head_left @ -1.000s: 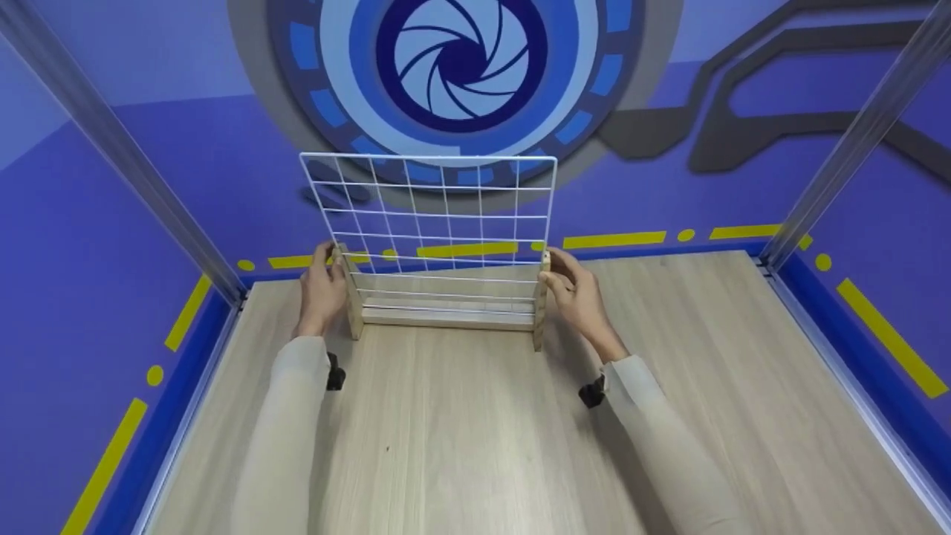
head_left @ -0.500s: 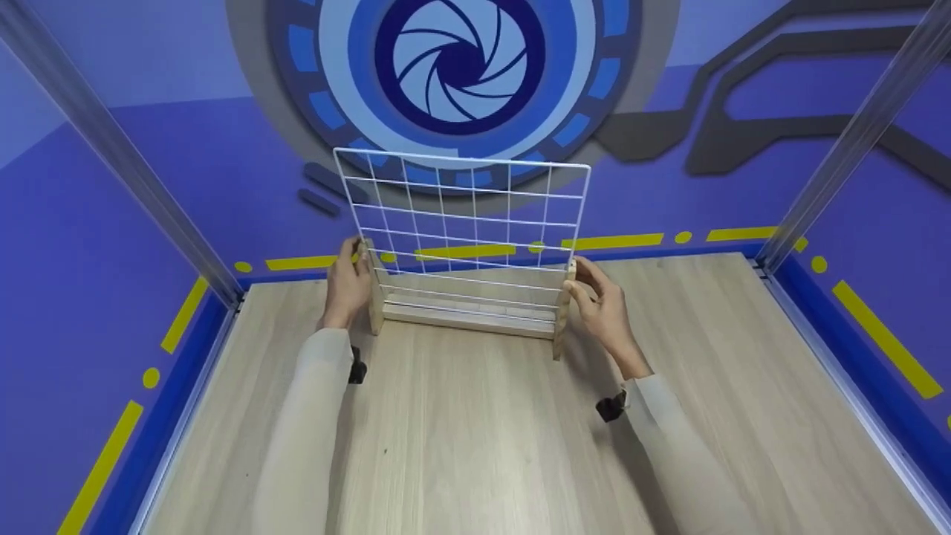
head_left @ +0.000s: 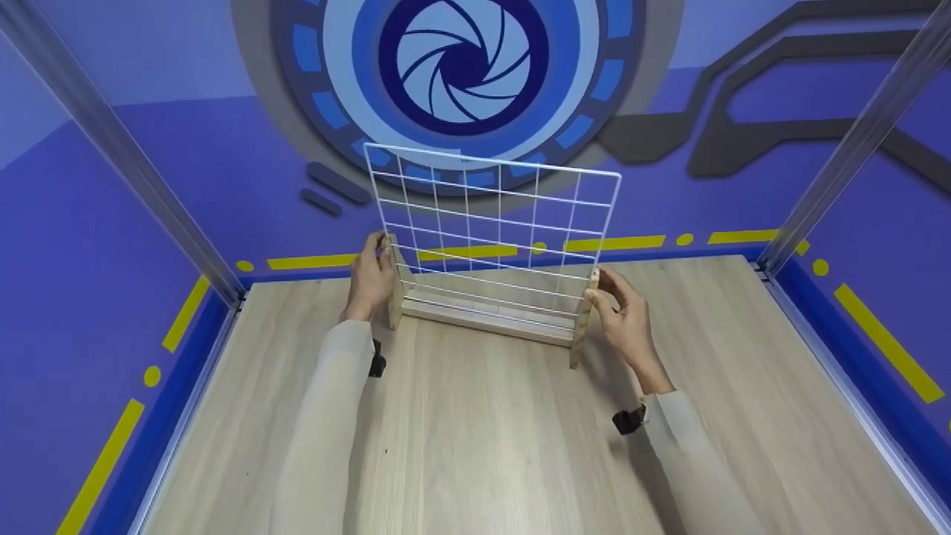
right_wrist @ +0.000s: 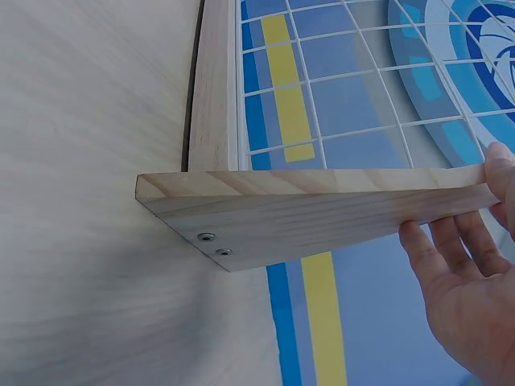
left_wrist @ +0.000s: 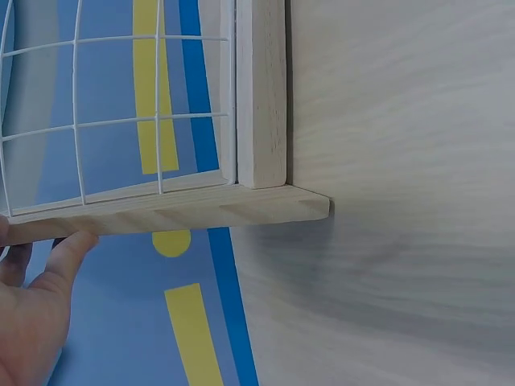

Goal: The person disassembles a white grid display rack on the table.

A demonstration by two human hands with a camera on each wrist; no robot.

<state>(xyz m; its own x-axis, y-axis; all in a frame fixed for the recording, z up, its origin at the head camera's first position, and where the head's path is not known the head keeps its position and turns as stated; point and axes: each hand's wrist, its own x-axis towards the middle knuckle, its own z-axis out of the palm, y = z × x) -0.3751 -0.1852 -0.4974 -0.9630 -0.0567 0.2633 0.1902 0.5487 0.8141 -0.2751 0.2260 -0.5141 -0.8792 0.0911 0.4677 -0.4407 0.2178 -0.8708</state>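
A small rack stands upright on the table, with a white wire grid (head_left: 492, 160) set between two wooden side boards and a wooden rail (head_left: 487, 321) low across it. My left hand (head_left: 370, 282) grips the upper part of the left side board (left_wrist: 185, 211), thumb and fingers at its edges. On the other side, my right hand (head_left: 628, 319) pinches the top of the right side board (right_wrist: 322, 186). Two screw heads (right_wrist: 207, 237) show low on that board's outer face. The rack sits at a slight angle, its right end nearer me. Each wrist view cuts off part of its hand.
The pale wood-grain table (head_left: 461, 446) reaches toward me and to both sides. Behind the rack rises a blue printed wall (head_left: 186, 163) with yellow dashes. Metal posts (head_left: 854, 141) stand at the back corners. A black wrist camera (head_left: 628, 420) sits on my right wrist.
Both hands have moved right together with the rack. It has also turned, its right end coming closer to me and its left end going slightly back. The grip looks the same.
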